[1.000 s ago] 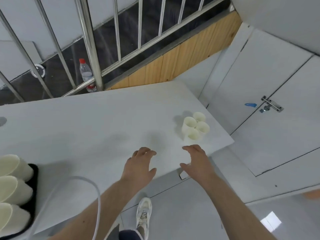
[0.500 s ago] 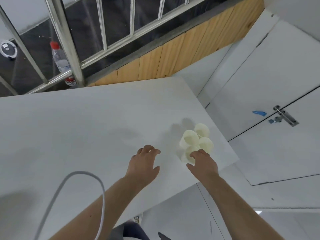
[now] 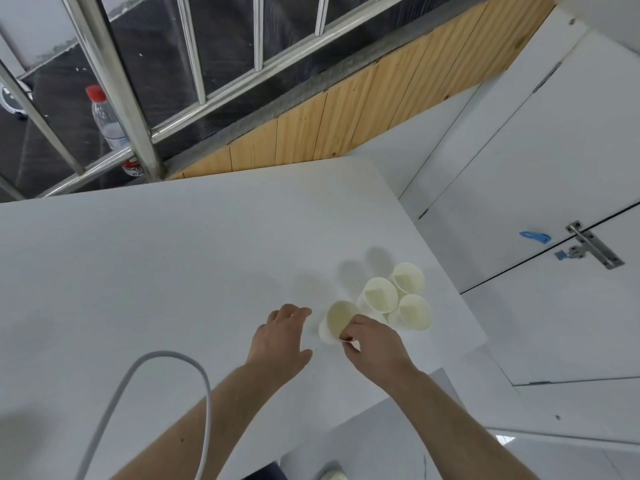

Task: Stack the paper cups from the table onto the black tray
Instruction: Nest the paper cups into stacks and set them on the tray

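The right hand pinches the near rim of a cream-white paper cup that stands on the flat white table, thumb and fingertips curled over the edge. Just beyond that hand and to its right, three more cream paper cups sit bunched together, touching one another, mouths up — close to the table's right edge. The left hand hovers just left of the held cup, fingers loosely spread and holding nothing; whether it touches the tabletop cannot be told. A grey looped cable hangs left of the left forearm. Far beyond both hands, a clear plastic bottle with a red cap stands behind a steel railing.
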Tool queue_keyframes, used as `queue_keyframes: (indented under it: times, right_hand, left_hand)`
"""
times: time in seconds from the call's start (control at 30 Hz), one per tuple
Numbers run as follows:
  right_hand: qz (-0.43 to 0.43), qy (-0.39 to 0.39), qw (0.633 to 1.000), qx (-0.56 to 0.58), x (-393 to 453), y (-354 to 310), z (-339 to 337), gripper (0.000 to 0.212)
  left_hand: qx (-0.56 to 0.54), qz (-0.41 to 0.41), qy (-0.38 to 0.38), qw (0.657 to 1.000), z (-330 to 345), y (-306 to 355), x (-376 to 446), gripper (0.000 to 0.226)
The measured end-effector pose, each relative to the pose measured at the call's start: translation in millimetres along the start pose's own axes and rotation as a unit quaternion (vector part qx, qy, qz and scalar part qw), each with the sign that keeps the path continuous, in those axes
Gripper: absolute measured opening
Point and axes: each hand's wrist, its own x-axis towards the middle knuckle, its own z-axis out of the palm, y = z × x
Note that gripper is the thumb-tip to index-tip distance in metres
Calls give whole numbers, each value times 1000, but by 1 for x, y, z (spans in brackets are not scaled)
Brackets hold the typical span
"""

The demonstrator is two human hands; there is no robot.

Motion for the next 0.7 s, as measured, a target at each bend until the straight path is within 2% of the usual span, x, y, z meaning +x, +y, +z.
queue_keyframes:
  times: [0.2,0.43,0.53,0.6,0.7]
  right_hand:
    - [-118,-18,993,-5,18,-14,14,26]
    - [-129,2,991,22,17,-9,11,28]
    - [-83,64,994,30,14,4,-1,29]
    - [2,95,995,11,15,16,-12,32]
    - [121,53,990,-43,22,32,-24,38]
  left_hand:
    - [-10,-34,8,999,4,-12,-2,71]
    - [-8,-16,42,999,8,-10,3,85]
    - [6,18,39,999,9,-1,10,89]
    - [11,31,33,999,9,5,14,88]
    - [15,34,31,999,10,10,18,81]
